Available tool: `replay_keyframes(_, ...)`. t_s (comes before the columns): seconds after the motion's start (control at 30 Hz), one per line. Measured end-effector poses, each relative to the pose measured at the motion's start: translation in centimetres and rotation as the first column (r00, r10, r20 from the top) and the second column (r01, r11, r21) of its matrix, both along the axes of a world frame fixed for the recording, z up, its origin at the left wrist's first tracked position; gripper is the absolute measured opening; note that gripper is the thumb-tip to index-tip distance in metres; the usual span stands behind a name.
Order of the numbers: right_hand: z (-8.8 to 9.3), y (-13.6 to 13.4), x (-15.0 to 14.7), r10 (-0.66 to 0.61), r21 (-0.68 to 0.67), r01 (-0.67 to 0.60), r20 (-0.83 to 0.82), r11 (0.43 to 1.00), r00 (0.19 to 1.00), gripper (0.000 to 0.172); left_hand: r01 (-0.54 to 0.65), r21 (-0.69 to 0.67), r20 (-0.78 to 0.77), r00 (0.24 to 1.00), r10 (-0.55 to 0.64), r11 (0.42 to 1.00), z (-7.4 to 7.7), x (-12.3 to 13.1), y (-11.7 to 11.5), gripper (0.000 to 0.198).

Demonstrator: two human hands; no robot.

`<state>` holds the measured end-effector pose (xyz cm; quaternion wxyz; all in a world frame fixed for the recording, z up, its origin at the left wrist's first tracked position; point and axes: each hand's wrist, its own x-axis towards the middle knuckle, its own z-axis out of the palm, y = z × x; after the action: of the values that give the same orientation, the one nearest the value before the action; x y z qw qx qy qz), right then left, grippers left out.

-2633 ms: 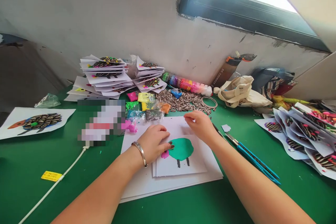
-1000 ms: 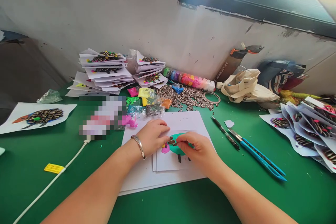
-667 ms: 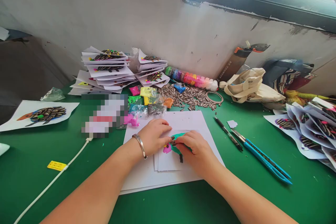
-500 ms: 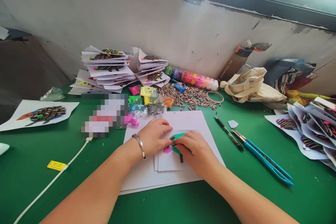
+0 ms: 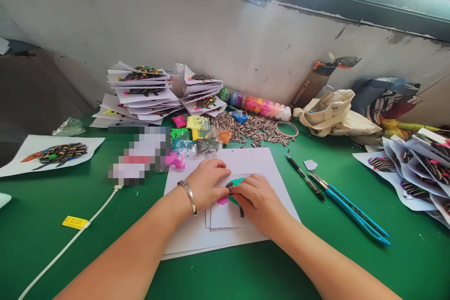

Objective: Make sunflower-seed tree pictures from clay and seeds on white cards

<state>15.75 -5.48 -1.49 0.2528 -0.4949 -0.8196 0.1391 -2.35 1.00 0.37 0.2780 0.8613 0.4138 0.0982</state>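
Under my two hands lies a small white card (image 5: 225, 219) with a flat green clay shape (image 5: 235, 181), a pink clay piece (image 5: 222, 200) and a dark clay strip (image 5: 241, 212). A few striped sunflower seeds (image 5: 229, 186) sit on the green clay. My left hand (image 5: 206, 185) rests at the card's left side, fingers spread and the thumb tip touching the seeds. On the right, my right hand (image 5: 258, 199) pinches at the same spot, thumb and index finger closed on a sunflower seed mostly hidden by the fingertips.
Larger white paper (image 5: 186, 243) lies beneath the card. Behind it are clay packets (image 5: 197, 123), loose sunflower seeds (image 5: 258, 129) and a tape ring (image 5: 286, 129). A pen (image 5: 305, 178) and blue utility knife (image 5: 356, 213) lie right. Finished seed pictures (image 5: 63, 155) and a cable (image 5: 70, 249) lie left.
My right hand has shifted very slightly left, its fingertips still over the seeds. My left hand stays in place. The whole view has moved a little.
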Motion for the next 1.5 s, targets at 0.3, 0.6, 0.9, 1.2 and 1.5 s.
replay_keyframes(0.3, 0.3, 0.0, 0.8, -0.064, 0.007, 0.064, 0.054, 0.998, 0.996, 0.017, -0.009, -0.009, -0.003, 1.0, 0.009, 1.0, 0.0, 0.0, -0.1, 0.03)
replay_keyframes(0.6, -0.3, 0.1, 0.5, -0.071, 0.008, 0.07, 0.058, 0.997, 0.996, 0.018, -0.006, -0.007, -0.015, 1.0, 0.006, 1.0, 0.2, 0.1, -0.2, 0.03)
replay_keyframes(0.9, 0.8, 2.4, 2.2, -0.126, 0.064, 0.123, 0.04, 0.99, 0.991, 0.013, 0.017, -0.008, -0.021, 1.0, -0.018, 1.0, 0.4, -0.2, -0.1, 0.035)
replay_keyframes(1.2, 0.9, 10.7, 3.1, -0.168, 0.16, 0.109, 0.428, 0.981, 0.888, 0.021, 0.026, 0.028, 0.012, 1.0, -0.027, 0.999, 0.2, -0.5, 0.2, 0.028)
replay_keyframes(1.5, 0.9, 10.2, 2.2, -0.24, 0.203, 0.167, 0.418, 0.965, 0.876, 0.022, 0.033, 0.046, 0.032, 0.999, -0.034, 0.998, -0.1, -0.5, 0.2, 0.025)
